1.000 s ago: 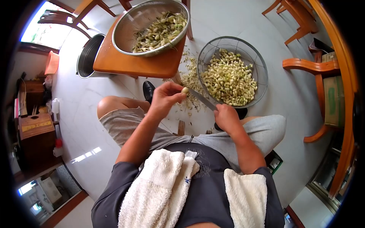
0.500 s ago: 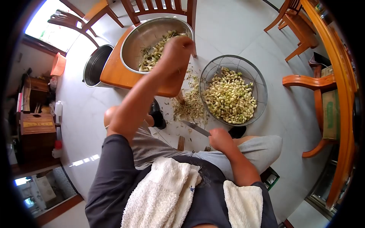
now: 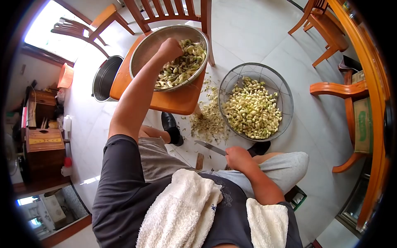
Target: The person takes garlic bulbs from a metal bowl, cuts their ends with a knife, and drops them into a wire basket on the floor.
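Note:
My left hand [image 3: 170, 49] reaches into the metal colander [image 3: 142, 53] on the wooden chair, at the edge of a heap of untrimmed bulbs [image 3: 182, 68]. Its fingertips are hidden among the bulbs and behind the hand. My right hand [image 3: 238, 158] is closed round the handle of a knife [image 3: 211, 147], whose blade points left above the floor. Beyond the knife, a wire basket [image 3: 290, 103] on the floor holds many pale, trimmed bulbs [image 3: 253, 108].
Trimmings [image 3: 209, 124] lie on the floor beside the wire basket. A metal bucket [image 3: 106, 78] stands left of the chair [image 3: 173, 101]. More wooden chairs and a table [image 3: 374, 82] are at the right. My shoes are near the trimmings.
My left hand first held a bulb by the knife, then moved up over the colander and is now inside it, further left. The knife stays in my right hand, which has moved lower.

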`<state>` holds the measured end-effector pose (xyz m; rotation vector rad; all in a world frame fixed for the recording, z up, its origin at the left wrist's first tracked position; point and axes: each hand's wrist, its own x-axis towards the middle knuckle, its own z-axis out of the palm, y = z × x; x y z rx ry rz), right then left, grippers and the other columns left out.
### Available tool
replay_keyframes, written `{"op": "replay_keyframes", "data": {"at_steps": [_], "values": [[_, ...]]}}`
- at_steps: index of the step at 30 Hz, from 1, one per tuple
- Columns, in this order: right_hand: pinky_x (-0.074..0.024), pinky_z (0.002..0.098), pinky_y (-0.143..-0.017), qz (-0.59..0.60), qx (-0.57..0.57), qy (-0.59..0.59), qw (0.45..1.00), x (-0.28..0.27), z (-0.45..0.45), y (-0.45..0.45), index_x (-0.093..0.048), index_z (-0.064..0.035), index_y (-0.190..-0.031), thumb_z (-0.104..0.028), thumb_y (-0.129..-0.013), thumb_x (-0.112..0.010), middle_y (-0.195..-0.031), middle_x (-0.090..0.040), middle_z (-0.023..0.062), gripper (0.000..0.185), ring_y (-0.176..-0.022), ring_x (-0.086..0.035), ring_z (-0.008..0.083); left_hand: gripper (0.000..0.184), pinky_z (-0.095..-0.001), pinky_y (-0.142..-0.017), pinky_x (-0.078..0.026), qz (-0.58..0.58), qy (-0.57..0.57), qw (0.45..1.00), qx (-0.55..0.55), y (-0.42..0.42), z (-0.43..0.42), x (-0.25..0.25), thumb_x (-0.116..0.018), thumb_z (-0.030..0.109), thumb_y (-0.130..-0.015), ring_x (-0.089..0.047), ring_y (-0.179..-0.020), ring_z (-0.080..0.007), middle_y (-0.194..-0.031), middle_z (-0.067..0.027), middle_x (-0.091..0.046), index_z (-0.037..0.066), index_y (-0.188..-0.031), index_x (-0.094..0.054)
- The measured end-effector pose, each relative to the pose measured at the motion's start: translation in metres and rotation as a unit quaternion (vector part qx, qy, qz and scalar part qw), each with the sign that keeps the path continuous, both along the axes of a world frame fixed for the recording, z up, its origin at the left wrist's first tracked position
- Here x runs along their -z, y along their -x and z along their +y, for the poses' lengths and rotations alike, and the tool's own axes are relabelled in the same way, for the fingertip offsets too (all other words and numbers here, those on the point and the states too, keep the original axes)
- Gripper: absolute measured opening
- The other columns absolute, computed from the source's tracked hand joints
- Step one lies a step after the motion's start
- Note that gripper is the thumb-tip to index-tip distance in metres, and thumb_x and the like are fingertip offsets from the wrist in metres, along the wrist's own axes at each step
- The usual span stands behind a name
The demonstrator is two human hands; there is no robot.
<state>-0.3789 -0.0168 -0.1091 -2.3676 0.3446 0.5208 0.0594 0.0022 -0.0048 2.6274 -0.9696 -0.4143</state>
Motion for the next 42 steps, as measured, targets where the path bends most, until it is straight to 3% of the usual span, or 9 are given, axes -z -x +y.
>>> {"op": "replay_keyframes", "data": {"at_steps": [9,11,14,17,25,30,35,39,42], "values": [[-0.0468,0.0472,-0.072,-0.018,0.054,-0.008,0.998,-0.009,-0.003,0.001,-0.062,-0.0020,-0.080,-0.020,-0.079,-0.056,-0.081,-0.063,0.0201,0.019,-0.080,-0.059,0.0389,0.023,-0.0246,-0.065,-0.047,0.095,0.274,0.954,-0.075,0.018,0.048,-0.029,-0.069,0.019,-0.075,-0.057,-0.070,-0.0118,-0.079,-0.0043,-0.064,0.001,-0.088,-0.066],[-0.0460,0.0479,-0.074,-0.005,0.052,-0.006,0.999,-0.010,-0.007,-0.001,-0.062,-0.0017,-0.084,-0.018,-0.079,-0.053,-0.085,-0.063,0.0207,0.019,-0.082,-0.059,0.0395,0.020,-0.0249,-0.062,-0.045,0.158,0.364,0.917,-0.043,0.018,0.065,-0.039,-0.067,0.018,-0.080,-0.056,-0.070,-0.0108,-0.083,-0.0058,-0.065,0.001,-0.091,-0.063],[-0.0455,0.0477,-0.075,-0.016,0.060,-0.006,0.998,-0.014,-0.007,-0.004,-0.062,-0.0018,-0.085,-0.018,-0.079,-0.053,-0.086,-0.063,0.0212,0.020,-0.083,-0.059,0.0399,0.015,-0.0252,-0.062,-0.044,0.302,0.536,0.788,-0.043,0.019,0.082,-0.043,-0.061,0.014,-0.086,-0.056,-0.072,-0.0110,-0.087,-0.0083,-0.065,0.001,-0.094,-0.060],[-0.0452,0.0470,-0.073,-0.035,0.096,-0.019,0.995,-0.024,-0.008,-0.005,-0.061,-0.0014,-0.084,-0.019,-0.079,-0.055,-0.084,-0.062,0.0219,0.020,-0.082,-0.059,0.0399,0.012,-0.0255,-0.064,-0.045,0.363,0.594,0.717,-0.038,0.031,0.099,-0.055,-0.057,0.008,-0.088,-0.058,-0.074,-0.0132,-0.090,-0.0116,-0.065,0.000,-0.096,-0.058],[-0.0455,0.0385,-0.062,-0.247,0.201,-0.074,0.945,-0.062,-0.012,0.006,-0.061,-0.0014,-0.082,-0.012,-0.080,-0.060,-0.077,-0.059,0.0182,0.011,-0.069,-0.058,0.0346,0.020,-0.0261,-0.073,-0.048,0.414,0.533,0.738,0.021,0.136,0.132,-0.037,-0.059,0.010,-0.090,-0.058,-0.076,-0.0130,-0.087,-0.0065,-0.062,-0.001,-0.106,-0.056],[-0.0434,0.0273,-0.058,-0.408,0.230,-0.105,0.877,-0.078,0.002,-0.001,-0.062,0.0037,-0.091,0.003,-0.081,-0.060,-0.077,-0.059,0.0105,0.010,-0.063,-0.054,0.0186,0.018,-0.0273,-0.067,-0.048,0.591,0.559,0.581,-0.011,0.218,0.130,0.002,-0.051,0.014,-0.094,-0.058,-0.075,-0.0149,-0.089,-0.0095,-0.061,0.001,-0.108,-0.052],[-0.0467,0.0304,-0.060,-0.446,0.203,-0.045,0.871,-0.070,0.000,0.000,-0.062,0.0016,-0.095,0.002,-0.080,-0.061,-0.083,-0.061,0.0126,0.015,-0.067,-0.059,0.0243,0.018,-0.0290,-0.066,-0.046,0.717,0.510,0.470,-0.070,0.255,0.122,0.036,-0.047,0.016,-0.096,-0.057,-0.075,-0.0163,-0.092,-0.0111,-0.060,0.003,-0.109,-0.050],[-0.0478,0.0363,-0.061,-0.429,0.186,0.017,0.884,-0.064,-0.001,0.003,-0.062,-0.0011,-0.098,-0.001,-0.076,-0.062,-0.084,-0.060,0.0121,0.021,-0.070,-0.059,0.0300,0.016,-0.0286,-0.064,-0.045,0.730,0.487,0.463,-0.122,0.272,0.117,0.033,-0.050,0.013,-0.094,-0.056,-0.073,-0.0156,-0.091,-0.0104,-0.060,0.004,-0.107,-0.051],[-0.0482,0.0359,-0.062,-0.426,0.166,0.062,0.887,-0.063,0.000,0.004,-0.062,-0.0013,-0.099,0.000,-0.075,-0.062,-0.085,-0.059,0.0116,0.024,-0.072,-0.059,0.0293,0.011,-0.0286,-0.065,-0.046,0.683,0.470,0.555,-0.072,0.271,0.121,0.046,-0.052,0.012,-0.093,-0.057,-0.074,-0.0150,-0.087,-0.0078,-0.061,0.004,-0.101,-0.054]]}}
